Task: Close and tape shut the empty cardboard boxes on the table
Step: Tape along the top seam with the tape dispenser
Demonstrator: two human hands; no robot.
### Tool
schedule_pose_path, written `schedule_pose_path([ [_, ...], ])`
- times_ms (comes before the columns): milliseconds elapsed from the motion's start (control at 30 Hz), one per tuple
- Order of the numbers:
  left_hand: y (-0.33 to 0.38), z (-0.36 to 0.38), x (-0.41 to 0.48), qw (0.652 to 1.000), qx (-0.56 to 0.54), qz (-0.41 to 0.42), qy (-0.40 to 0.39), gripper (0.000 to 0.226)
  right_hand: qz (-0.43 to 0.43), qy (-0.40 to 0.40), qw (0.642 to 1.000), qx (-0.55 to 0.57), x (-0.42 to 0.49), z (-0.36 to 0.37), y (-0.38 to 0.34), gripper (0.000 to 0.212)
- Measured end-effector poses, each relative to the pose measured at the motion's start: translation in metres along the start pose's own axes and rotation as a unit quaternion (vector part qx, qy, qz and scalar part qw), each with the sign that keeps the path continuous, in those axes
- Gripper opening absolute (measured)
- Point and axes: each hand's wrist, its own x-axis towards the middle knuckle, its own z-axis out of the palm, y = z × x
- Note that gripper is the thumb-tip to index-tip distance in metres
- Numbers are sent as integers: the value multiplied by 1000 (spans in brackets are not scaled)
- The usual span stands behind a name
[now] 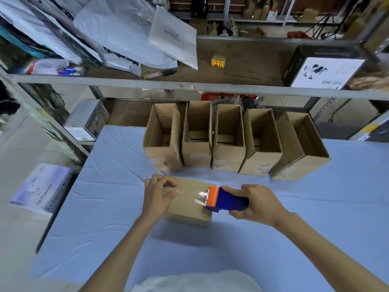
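Table [101, 207] w/ blue cloth is carrying everything. L hand [160, 192] is curling its fingers over the left end of the closed box [189, 207], holding it down mid-table. Clear tape [201, 195] is running along the box top to the tape dispenser [225, 200] at the right edge. R hand [259, 204] is gripping the dispenser. Five open boxes [228, 157] are standing in a row behind.

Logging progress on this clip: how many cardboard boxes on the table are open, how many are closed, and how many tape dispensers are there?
Open cardboard boxes: 5
Closed cardboard box: 1
Tape dispenser: 1
Total: 7
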Motion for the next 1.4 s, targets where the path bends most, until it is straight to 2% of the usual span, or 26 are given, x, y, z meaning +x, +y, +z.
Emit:
schedule_pose_path([
  [100,0,-6,4,999,37,-1,8,41,-13,9,1000,2,14,5,-14,75],
  [167,7,0,4,999,23,4,-25,47,-25,13,1000,-5,24,6,-19,74],
  [267,24,17,-6,997,28,14,-67,28,-36,13,999,-15,32,6,-22,73],
  [467,15,29,-14,998,38,44,-12,23,-43,-1,999,6,30,5,-18,74],
  [767,13,27,-13,999,28,38,-26,27,-36,-16,998,44,9,4,-1,77],
  [1033,19,28,-10,998,26,40,-35,30,7,-48,996,71,-24,-7,31,76],
  [1400,23,31,-11,998,53,19,-41,26,9,-44,997,-69,12,10,-11,69],
])
